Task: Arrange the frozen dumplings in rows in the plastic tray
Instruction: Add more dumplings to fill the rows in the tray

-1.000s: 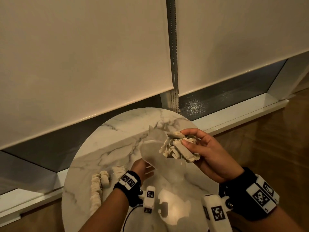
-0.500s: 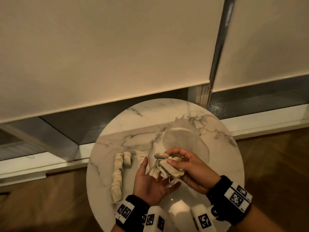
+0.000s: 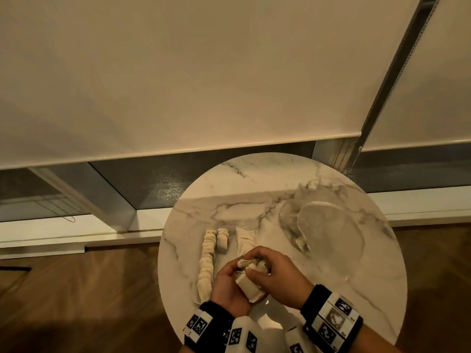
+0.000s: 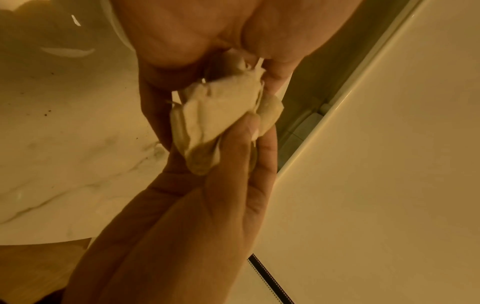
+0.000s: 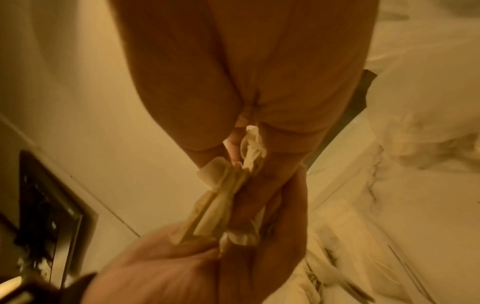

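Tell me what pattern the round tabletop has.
White marble with grey veins on the tabletop, clearest in the head view.

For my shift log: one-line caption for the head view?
Both hands, left hand and right hand, grip a clump of dumplings over a marble table beside dumpling rows.

Dumpling rows [image 3: 207, 263] lie left of the hands (bag [image 3: 328, 233] right) on the table [image 3: 254, 174].

Clump of dumplings [image 3: 251, 281] half hidden between both hands, right wrist view blurred, forearms cut off below
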Motion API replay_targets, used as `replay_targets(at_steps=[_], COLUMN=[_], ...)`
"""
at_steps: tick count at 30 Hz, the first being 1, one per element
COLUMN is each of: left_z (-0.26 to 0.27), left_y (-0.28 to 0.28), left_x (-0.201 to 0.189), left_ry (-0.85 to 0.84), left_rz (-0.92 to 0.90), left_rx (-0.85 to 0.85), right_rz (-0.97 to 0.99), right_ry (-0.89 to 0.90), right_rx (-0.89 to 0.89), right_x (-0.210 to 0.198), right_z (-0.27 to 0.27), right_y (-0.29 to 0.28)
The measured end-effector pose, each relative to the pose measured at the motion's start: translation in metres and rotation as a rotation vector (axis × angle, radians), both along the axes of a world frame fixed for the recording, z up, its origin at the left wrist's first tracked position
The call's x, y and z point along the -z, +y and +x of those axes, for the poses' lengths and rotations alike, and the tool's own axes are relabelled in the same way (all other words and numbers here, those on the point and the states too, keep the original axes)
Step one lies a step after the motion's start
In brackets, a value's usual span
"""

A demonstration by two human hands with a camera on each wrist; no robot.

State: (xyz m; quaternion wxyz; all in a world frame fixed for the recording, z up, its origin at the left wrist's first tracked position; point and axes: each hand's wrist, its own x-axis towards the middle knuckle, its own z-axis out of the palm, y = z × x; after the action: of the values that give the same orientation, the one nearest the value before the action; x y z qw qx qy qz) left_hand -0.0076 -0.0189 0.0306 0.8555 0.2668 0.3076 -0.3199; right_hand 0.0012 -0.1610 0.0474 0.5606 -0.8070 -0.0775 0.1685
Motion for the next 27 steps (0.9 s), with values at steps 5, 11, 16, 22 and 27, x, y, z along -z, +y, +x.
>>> replay_targets(at_steps=[5, 11, 16, 22, 27], left_z=[0.01, 0.022, 0.03, 0.037, 0.042], left_y=[0.018, 0.035, 0.042, 0.056, 0.06], left_x=[0.006, 0.01, 0.011, 0.01, 0.008], left_ry=[0.031, 0.013, -0.002, -0.032, -0.036], left_rz=[0.001, -0.042, -0.119, -0.132, -0.136], left_rx=[0.079, 0.135, 0.092, 0.1, 0.145], right_rz=[-0.301, -0.642, -0.76, -0.725, -0.49], right_ry=[-0.161, -0.323, -0.443, -0.573, -0.561], right_rx=[-0.037, -0.096, -0.115, -0.076, -0.066], right_x=[0.002, -0.001, -0.012, -0.027, -0.035], right_z=[0.001, 0.005, 0.002, 0.007, 0.01], right_y=[0.022, 0.037, 0.045, 0.047, 0.049])
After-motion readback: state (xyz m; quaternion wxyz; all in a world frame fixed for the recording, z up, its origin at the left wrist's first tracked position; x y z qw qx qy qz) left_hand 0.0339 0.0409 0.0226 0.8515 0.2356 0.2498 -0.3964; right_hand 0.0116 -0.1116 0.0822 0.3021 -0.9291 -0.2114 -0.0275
